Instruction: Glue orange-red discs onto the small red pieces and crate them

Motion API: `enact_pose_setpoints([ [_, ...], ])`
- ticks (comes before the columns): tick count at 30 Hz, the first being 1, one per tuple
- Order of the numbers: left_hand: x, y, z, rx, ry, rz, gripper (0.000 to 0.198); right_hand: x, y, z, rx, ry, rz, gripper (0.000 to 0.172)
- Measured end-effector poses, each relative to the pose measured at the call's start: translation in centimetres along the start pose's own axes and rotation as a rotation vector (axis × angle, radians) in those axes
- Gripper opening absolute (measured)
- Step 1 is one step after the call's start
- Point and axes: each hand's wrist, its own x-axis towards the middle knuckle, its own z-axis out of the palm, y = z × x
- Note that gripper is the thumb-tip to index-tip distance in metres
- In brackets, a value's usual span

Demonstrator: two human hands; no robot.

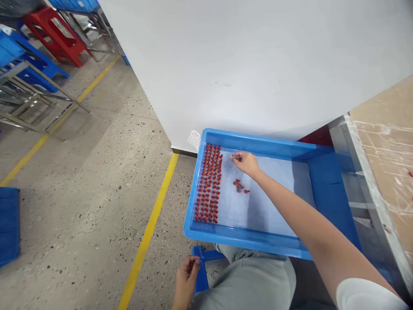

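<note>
Inside the blue tray [248, 244], small red pieces [209, 185] stand in close rows along the left end. A loose heap of the same red pieces [238, 186] lies on the tray's pale bottom, right of the rows. My right hand [245, 163] hovers over the tray near the upper end of the rightmost row. Its thumb and fingers are pinched together; what they hold, if anything, is too small to tell. Outside the tray, beside my knee, my left hand [187, 275] is curled with the fingertips near the thumb. Whatever may be in it is hidden.
A white panel [232, 64] rises behind the tray. To the right stands a metal-edged surface [383, 172] with tan sheeting. A blue stool [201, 275] shows below the tray. Yellow lines [151, 224] mark the floor; red stools [58, 34] and metal frames stand at upper left.
</note>
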Motion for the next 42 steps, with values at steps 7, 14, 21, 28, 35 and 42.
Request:
enact_pose_setpoints([
  [7,0.2,0.1,0.3,0.011,-0.019,0.011,0.038,-6.3,1.7,-1.9,-0.003,-0.23,-0.024,0.037],
  [14,0.2,-0.3,0.5,0.011,-0.028,0.021,0.038,-7.1,2.0,-1.4,0.077,-0.404,-0.005,0.028],
  [21,0.2,-0.5,0.6,-0.001,-0.01,0.016,0.04,-7.3,1.8,-1.2,-0.05,-0.34,-0.029,0.037],
  [28,0.1,-0.5,0.5,0.01,-0.014,0.017,0.039,-8.3,1.1,-0.8,-0.276,-0.23,-0.208,0.027],
  [35,0.1,-0.5,0.4,-0.008,-0.01,0.023,0.038,-7.7,0.5,-0.2,-0.352,-0.247,-0.317,0.013],
  [42,0.1,-1.1,0.2,-0.019,0.006,0.018,0.038,-8.0,1.1,-1.1,-0.297,-0.167,-0.158,0.035],
])
